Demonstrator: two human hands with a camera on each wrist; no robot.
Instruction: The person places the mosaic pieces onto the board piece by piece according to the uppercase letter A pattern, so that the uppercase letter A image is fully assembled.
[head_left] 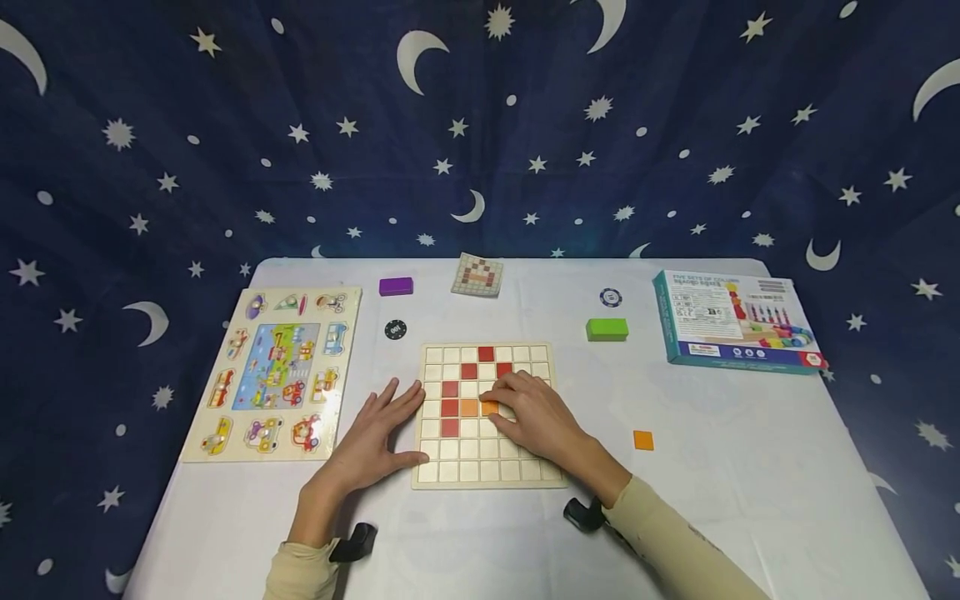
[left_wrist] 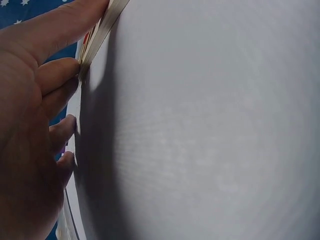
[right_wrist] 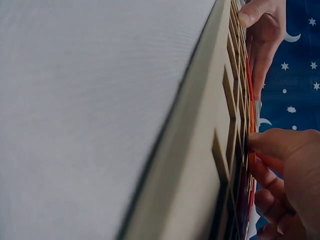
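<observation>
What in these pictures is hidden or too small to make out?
- Head view: the right hand covers several squares of the grid board.
- Head view: the print on the toy box is too small to read.
- Left wrist view: the left hand hides nearly all the board.

Both forearms are covered by long cream sleeves (head_left: pixel 678 546), snug and plain, ending just short of each wrist. A small black device (head_left: pixel 354 542) sits strapped under the left wrist, and a matching black unit (head_left: pixel 584 514) sits under the right one. The left hand (head_left: pixel 371 442) and the right hand (head_left: pixel 536 417) are bare, no rings, no gloves.
</observation>
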